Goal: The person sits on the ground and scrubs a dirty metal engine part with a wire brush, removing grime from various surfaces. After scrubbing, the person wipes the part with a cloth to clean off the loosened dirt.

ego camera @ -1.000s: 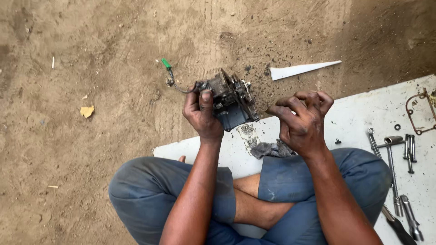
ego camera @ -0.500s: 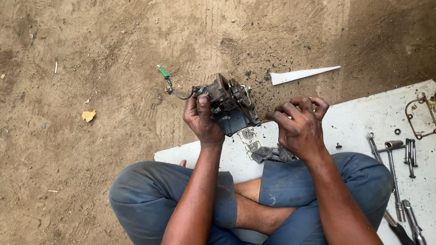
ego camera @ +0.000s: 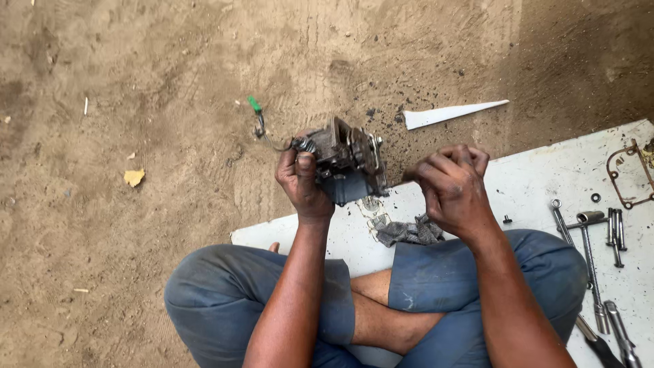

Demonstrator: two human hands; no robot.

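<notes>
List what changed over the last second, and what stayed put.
The right hand drew back a little from the grimy metal engine part, fingers curled and now clear of it. The left hand kept its grip on the part, holding it above the white board. The grey rag and the tools lie as before.

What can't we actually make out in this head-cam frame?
- Right hand: fingers curled toward the palm; whether they hold anything is hidden by the hand itself.
- Metal engine part: near side covered by the left hand; small fittings too fine to tell.
- Tools on the white board: cut off by right and bottom edges.
- Grey rag: partly behind the right wrist.
</notes>
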